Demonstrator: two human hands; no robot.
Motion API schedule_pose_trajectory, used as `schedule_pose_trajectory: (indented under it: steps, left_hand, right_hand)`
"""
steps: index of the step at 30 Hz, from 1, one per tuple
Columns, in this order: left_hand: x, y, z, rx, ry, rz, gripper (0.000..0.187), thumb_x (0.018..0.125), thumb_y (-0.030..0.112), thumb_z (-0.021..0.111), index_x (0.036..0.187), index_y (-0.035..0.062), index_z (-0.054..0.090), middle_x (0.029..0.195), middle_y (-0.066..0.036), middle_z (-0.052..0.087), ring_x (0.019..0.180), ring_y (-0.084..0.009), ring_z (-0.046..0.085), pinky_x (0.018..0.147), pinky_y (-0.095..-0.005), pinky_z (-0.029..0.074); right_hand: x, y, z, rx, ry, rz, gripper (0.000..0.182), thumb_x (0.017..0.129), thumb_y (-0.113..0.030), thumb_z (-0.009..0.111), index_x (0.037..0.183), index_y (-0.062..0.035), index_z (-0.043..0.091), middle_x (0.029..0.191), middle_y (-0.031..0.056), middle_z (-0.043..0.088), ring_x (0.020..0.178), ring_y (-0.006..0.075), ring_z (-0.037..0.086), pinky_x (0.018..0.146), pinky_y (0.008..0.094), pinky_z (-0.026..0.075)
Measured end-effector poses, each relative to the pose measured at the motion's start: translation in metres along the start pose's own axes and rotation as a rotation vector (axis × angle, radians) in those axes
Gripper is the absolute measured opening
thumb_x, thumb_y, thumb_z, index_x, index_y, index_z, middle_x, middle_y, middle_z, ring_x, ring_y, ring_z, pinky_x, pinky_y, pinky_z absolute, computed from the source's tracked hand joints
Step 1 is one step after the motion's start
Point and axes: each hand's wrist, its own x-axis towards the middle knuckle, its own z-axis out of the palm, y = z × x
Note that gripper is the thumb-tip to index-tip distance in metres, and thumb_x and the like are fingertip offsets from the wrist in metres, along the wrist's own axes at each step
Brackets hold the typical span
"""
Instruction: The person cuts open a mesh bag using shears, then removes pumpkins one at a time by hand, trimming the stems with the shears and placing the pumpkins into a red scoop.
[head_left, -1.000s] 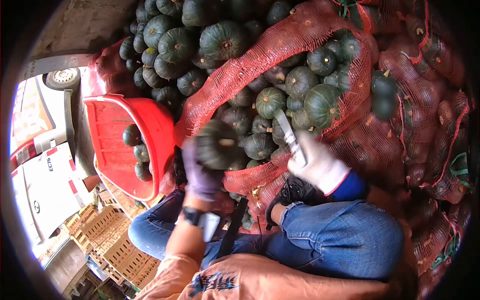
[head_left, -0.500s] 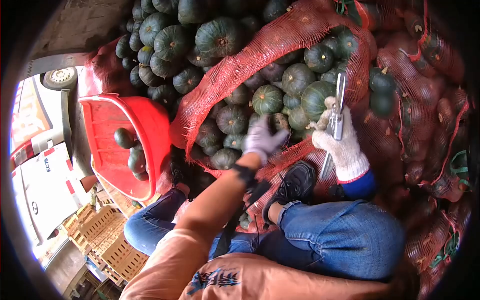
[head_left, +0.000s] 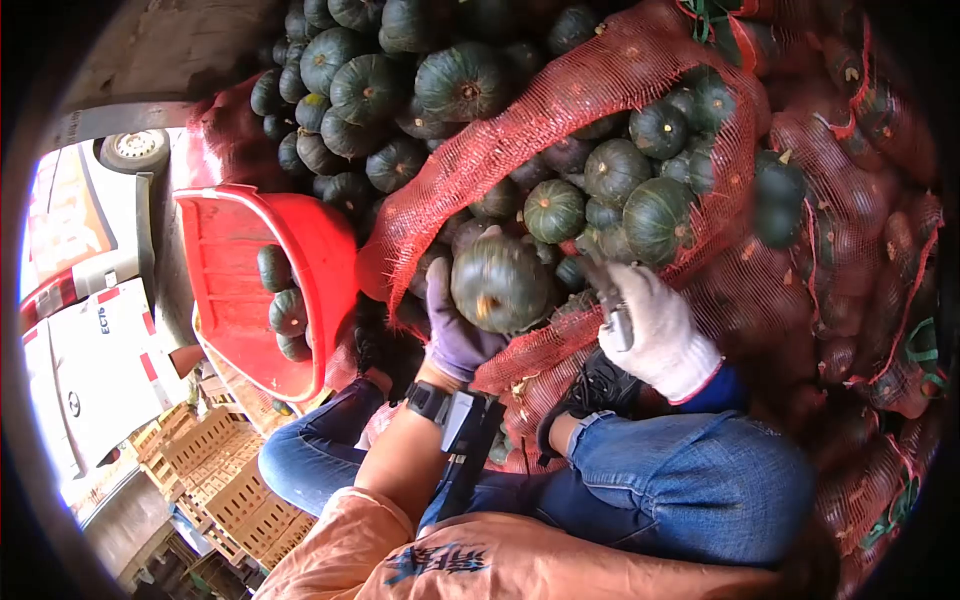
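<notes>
**Squash held up at the mouth of an open net sack**

A dark green squash (head_left: 500, 283) is held in the left hand (head_left: 455, 335), which is covered by a purple glove; the fingers are wrapped around its left side and underside, so that it is lifted just in front of the opened red net sack (head_left: 560, 110). Its pale stem scar is turned down towards the camera. The right hand (head_left: 655, 330), in a white knitted glove, is closed around a metal tool (head_left: 612, 305), of which only a short grey part is seen between the fingers; its kind cannot be told for certain. The tool is held just to the right of the squash, near it but apparently not touching.

More green squashes are seen inside the sack behind both hands, and a loose heap (head_left: 370, 90) is piled above and to the left. A red plastic tub (head_left: 265, 285) is placed to the left of the left hand, with a few squashes lying in it. Filled, closed net sacks (head_left: 850, 250) are stacked on the right. A dark watch (head_left: 428, 400) is worn on the left wrist. Blue jeans (head_left: 690, 480) and a black shoe (head_left: 590, 385) are seen below the hands.
</notes>
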Motion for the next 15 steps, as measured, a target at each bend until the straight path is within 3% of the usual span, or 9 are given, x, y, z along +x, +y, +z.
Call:
schedule_pose_trajectory:
  steps: [2,3,6,10,11,14,15]
  left_hand:
    - [0.01,-0.002,-0.005,-0.141,-0.112,-0.131,0.08,0.091,0.068,0.049,0.146,0.0114,0.041,0.145,-0.013,0.049,0.13,-0.031,0.051,0.109,-0.0501,0.042]
    - [0.013,-0.009,-0.002,-0.088,-0.01,-0.087,0.076,0.094,0.065,0.047,0.143,0.0081,0.045,0.142,-0.013,0.052,0.127,-0.0298,0.053,0.107,-0.0471,0.044]
    - [0.021,-0.018,0.007,0.095,0.086,-0.054,0.078,0.092,0.067,0.048,0.143,0.0087,0.044,0.138,-0.013,0.054,0.125,-0.0301,0.055,0.106,-0.0487,0.044]
    - [0.022,-0.022,0.0,0.196,0.105,-0.127,0.066,0.097,0.059,0.046,0.138,0.0084,0.049,0.135,-0.013,0.057,0.123,-0.0291,0.056,0.106,-0.0481,0.045]
    - [0.024,-0.025,-0.001,0.24,0.121,-0.164,0.06,0.098,0.055,0.048,0.135,0.008,0.051,0.133,-0.013,0.058,0.122,-0.0289,0.057,0.104,-0.0479,0.046]
    - [0.026,-0.025,-0.02,0.306,0.213,-0.12,0.054,0.1,0.048,0.05,0.134,0.0072,0.052,0.132,-0.013,0.058,0.12,-0.0277,0.058,0.102,-0.047,0.048]
    - [0.023,-0.015,-0.008,0.435,0.175,-0.015,0.031,0.101,0.028,0.054,0.124,0.0061,0.056,0.121,-0.009,0.063,0.109,-0.0193,0.061,0.097,-0.0351,0.05]
  right_hand:
    - [0.004,-0.006,0.0,-0.104,0.095,-0.198,0.049,0.077,-0.017,0.068,0.122,-0.0062,0.052,0.101,0.0178,0.06,0.089,0.0386,0.061,0.077,0.0488,0.052]
    - [0.003,-0.007,0.002,-0.151,0.099,-0.171,0.047,0.084,-0.022,0.067,0.126,-0.0066,0.052,0.1,0.0156,0.057,0.091,0.0372,0.058,0.08,0.0484,0.048]
    - [0.005,-0.013,-0.015,-0.276,0.081,-0.154,0.045,0.085,-0.022,0.066,0.125,-0.0072,0.053,0.102,0.0145,0.056,0.096,0.0353,0.056,0.085,0.0477,0.046]
    - [0.004,-0.013,-0.018,-0.343,-0.015,-0.202,0.047,0.085,-0.025,0.065,0.127,-0.008,0.051,0.102,0.0135,0.054,0.1,0.0341,0.054,0.09,0.0457,0.044]
    - [0.007,-0.009,-0.014,-0.32,-0.002,-0.279,0.039,0.089,-0.027,0.063,0.121,-0.0075,0.052,0.099,0.0161,0.058,0.093,0.0368,0.06,0.081,0.0481,0.049]
    - [0.004,-0.016,-0.011,-0.173,-0.279,0.032,0.029,0.092,-0.026,0.06,0.114,-0.0083,0.053,0.092,0.0191,0.062,0.08,0.04,0.065,0.067,0.0509,0.052]
    - [0.002,-0.012,-0.005,-0.081,-0.217,-0.014,0.024,0.093,-0.022,0.059,0.111,-0.0083,0.052,0.088,0.021,0.065,0.07,0.0434,0.065,0.059,0.0523,0.052]
